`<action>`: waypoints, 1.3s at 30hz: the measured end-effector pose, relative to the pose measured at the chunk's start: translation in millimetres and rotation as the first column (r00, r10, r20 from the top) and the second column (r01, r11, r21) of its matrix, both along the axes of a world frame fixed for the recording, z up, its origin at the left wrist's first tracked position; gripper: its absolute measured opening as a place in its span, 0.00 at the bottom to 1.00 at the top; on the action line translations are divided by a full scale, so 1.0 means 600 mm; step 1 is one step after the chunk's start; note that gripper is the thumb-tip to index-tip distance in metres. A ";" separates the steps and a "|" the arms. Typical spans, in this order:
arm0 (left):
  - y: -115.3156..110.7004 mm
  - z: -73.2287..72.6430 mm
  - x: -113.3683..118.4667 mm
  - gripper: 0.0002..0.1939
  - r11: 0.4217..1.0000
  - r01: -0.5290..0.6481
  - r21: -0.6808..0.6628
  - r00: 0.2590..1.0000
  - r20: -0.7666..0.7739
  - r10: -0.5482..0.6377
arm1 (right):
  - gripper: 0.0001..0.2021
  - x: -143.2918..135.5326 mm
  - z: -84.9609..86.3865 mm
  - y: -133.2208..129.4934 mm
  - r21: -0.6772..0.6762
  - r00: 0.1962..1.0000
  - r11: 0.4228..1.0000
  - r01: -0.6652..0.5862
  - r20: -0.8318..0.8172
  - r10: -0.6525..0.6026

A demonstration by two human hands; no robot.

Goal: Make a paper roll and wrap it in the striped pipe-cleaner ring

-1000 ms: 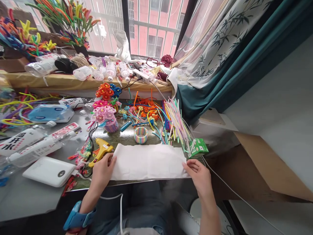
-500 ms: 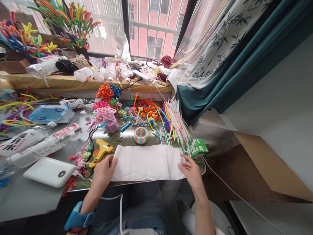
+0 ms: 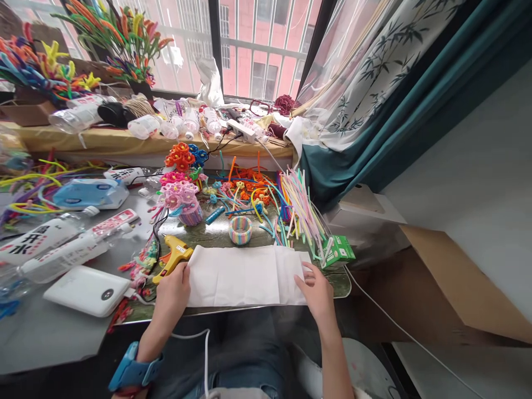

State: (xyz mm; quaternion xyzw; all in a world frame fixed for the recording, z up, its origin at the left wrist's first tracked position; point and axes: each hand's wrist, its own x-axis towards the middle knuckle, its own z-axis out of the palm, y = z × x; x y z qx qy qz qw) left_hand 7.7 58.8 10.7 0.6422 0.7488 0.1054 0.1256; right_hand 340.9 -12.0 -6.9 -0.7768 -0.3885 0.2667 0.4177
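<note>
The white sheet (image 3: 247,277) lay lower centre in the frame, its long axis running left to right: the left hand (image 3: 172,291) pinched its left end, the right hand (image 3: 318,288) touched the other, grip unclear.

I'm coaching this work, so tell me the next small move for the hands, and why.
I'd probably have the right hand smooth the right end of the white sheet outward: creases cross the sheet, and that end looks uneven and layered. The left hand is at the opposite end, so it could likely anchor the sheet meanwhile.
</note>
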 end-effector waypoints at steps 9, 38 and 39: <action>-0.002 0.000 0.011 0.15 0.999 0.027 0.027 0.999 -0.020 -0.026 | 0.28 0.000 -0.008 0.026 -0.095 0.997 0.994 0.054 0.067 -0.048; -0.016 0.031 0.232 0.16 0.874 0.485 0.041 0.619 0.690 -0.376 | 0.26 -0.102 0.035 -0.008 0.247 0.875 0.942 -0.230 -0.372 0.311; -0.013 0.026 0.230 0.17 0.881 0.471 0.031 0.616 0.703 -0.354 | 0.27 -0.103 0.030 -0.008 0.238 0.892 0.950 -0.201 -0.356 0.278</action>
